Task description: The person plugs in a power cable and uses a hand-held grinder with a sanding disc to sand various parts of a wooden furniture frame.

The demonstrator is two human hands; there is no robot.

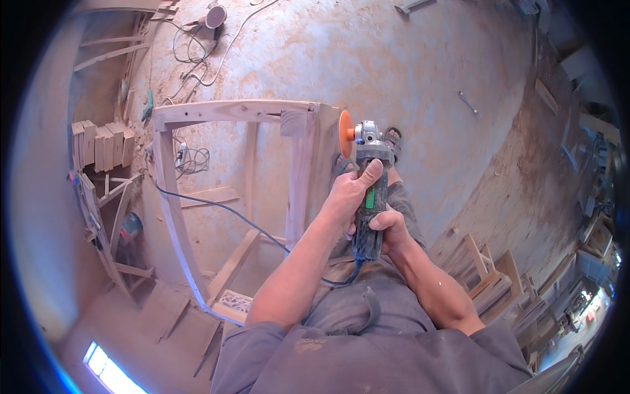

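Both hands grip an angle grinder (370, 197) with a dark body and a silver gear head. My left hand (350, 193) wraps the front of the body, its thumb lying on top. Farther back, my right hand (393, 227) holds the rear of the body. An orange disc (346, 134) sits on the spindle, edge-on and facing left towards a wooden frame (300, 182). The disc is close to the frame's near corner post (322, 128); whether they touch I cannot tell. From the grinder's rear, a blue-black power cord (221, 203) runs left across the frame.
A second disc tool (215, 18) lies with tangled cords on the dusty floor. Stacked wood blocks (101, 145) stand at the left. A wrench (468, 103) lies on the floor at the right. Wooden frame parts (497, 280) lean at the lower right. My sandalled foot (393, 138) is beside the grinder.
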